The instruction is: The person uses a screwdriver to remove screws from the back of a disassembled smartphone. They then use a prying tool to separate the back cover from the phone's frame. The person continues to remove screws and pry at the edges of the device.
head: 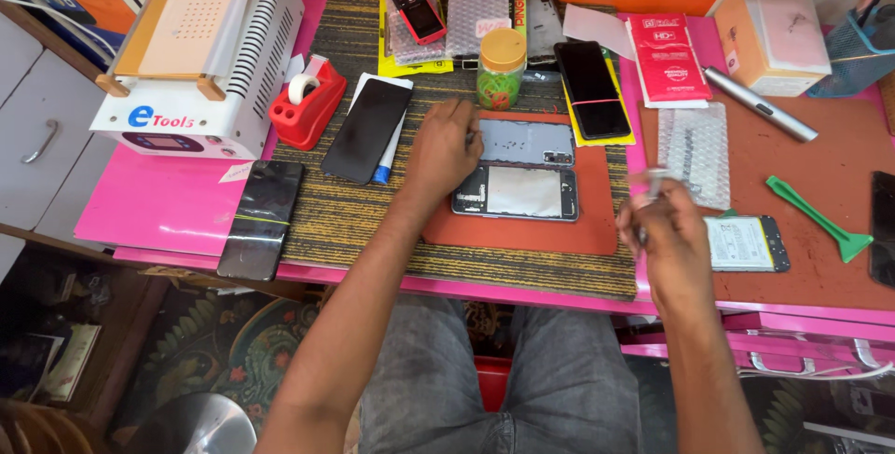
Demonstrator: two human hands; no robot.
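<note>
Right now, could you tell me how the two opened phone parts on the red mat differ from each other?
The upper phone part is grey-blue and dotted with small marks, with the left hand resting at its left end. The lower phone part is a dark frame with a pale rectangular centre, and no hand touches it. Both lie flat, lengthwise, side by side on the red mat.

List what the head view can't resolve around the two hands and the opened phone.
- Right hand: motion-blurred; the small thing it holds can't be identified.
- Left hand: its fingers cover the left end of the phone frame, so contact there is hidden.
- Open phone body: screws and parts too small to tell.
- Dark phone: cut off by the right edge.
</note>
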